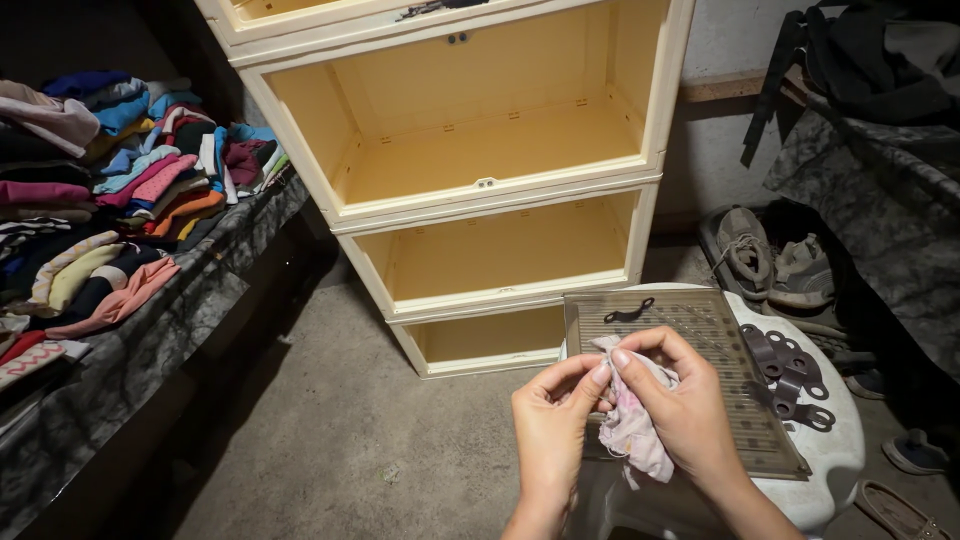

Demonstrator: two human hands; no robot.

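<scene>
Both hands pinched a small pink and white cloth (632, 420): the left hand (550, 425) gripped its upper edge with fingers (598, 374) clenched, the right hand (680, 400) wrapped around it. Beneath them lay a slatted brown panel (720, 370) on a white stool (840, 440).

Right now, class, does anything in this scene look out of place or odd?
Yes: the cream cabinet stands with open, doorless shelves, while a ribbed brown panel and loose dark hinge pieces lie on a white stool. Both hands pinch a small pale cloth.
</scene>
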